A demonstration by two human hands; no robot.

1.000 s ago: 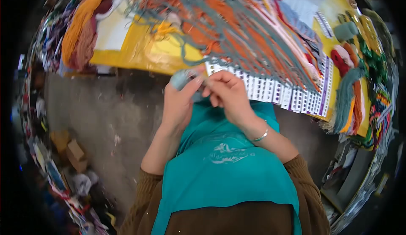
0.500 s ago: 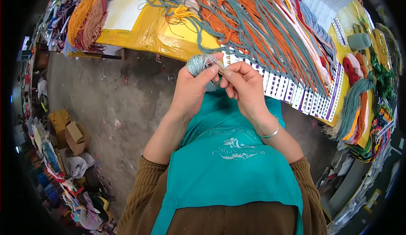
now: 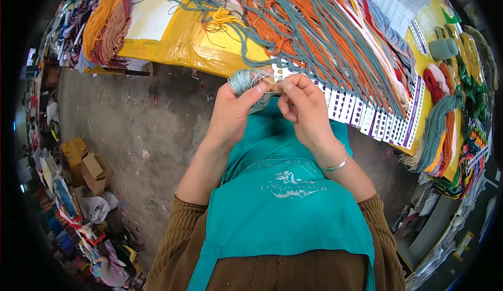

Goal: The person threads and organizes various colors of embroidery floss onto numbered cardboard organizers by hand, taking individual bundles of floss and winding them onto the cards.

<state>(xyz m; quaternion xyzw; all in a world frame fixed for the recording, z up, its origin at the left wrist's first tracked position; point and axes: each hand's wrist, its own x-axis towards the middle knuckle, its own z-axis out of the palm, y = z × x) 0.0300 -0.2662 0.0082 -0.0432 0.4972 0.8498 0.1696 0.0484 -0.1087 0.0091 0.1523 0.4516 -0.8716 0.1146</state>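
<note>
A skein of pale blue-green thread (image 3: 242, 82) is looped around the fingers of my left hand (image 3: 230, 114), whose thumb presses on the strands. Close by on the right, my right hand (image 3: 308, 107) is closed in a pinch on thin strands that run across from the skein. A small gap shows between the two hands, with the light strands stretched over it. Both hands are in front of the table edge, above the teal apron (image 3: 293, 186). The fingertips behind the thread are partly hidden.
Orange and grey-teal threads (image 3: 314, 34) spread over the yellow table (image 3: 194, 44), ending at white cards with punched holes (image 3: 361, 115). A printed sheet (image 3: 398, 0), a green-grey cylinder (image 3: 443, 49) and hanging yarn bundles (image 3: 443, 128) are at right. Cardboard boxes (image 3: 96, 173) stand on the floor at left.
My hands have drawn slightly apart, so the strands between them are stretched more level. The skein stays on my left hand and has shifted a little left.
</note>
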